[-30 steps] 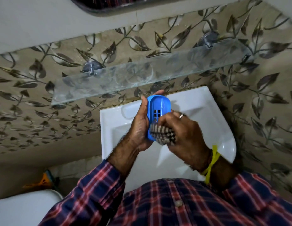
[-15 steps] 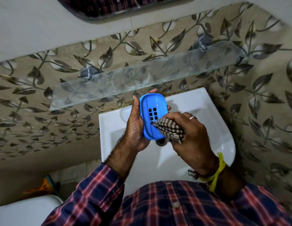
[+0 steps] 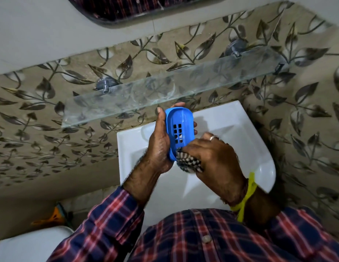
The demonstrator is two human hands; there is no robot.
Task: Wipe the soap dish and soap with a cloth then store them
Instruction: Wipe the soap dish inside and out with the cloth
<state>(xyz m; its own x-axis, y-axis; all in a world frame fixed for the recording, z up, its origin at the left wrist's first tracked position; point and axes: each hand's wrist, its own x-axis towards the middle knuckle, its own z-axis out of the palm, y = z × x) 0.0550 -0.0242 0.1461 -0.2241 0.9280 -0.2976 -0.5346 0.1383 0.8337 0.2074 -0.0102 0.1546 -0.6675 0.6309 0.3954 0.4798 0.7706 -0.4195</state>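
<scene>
Soap dish (image 3: pixel 179 133): blue moulded plastic, oval, smooth and slightly glossy, raised rim, grid of small square drain holes through the middle; held upright on its long axis above the white basin (image 3: pixel 238 125), just below the glass shelf (image 3: pixel 164 91)

Left hand (image 3: pixel 159 146): wrapped round the dish from behind, thumb along the near edge, fingertips showing past the far rim; a firm grasp on the dish

Right hand (image 3: pixel 214 157): clenched on a bunched cloth (image 3: pixel 189 163), dark-and-pale checked weave, soft and crumpled, pressed against the lower end of the dish

Soap: not seen anywhere; still to be wiped, going by the task

Risks, as judgement only:
- Slick plastic, possibly wet, gripped only by its edges; a hard push from the cloth at the lower end likely to lever it out of the fingers and drop it into the hard ceramic bowl
- Loose threads or a fold of cloth apt to catch in the square holes and tug the dish
- Rim groove and hole edges easy to skip with a wadded cloth; residue left there
- Shelf of thin clear glass on two metal pegs close above; a raised dish corner able to knock its front edge
</scene>
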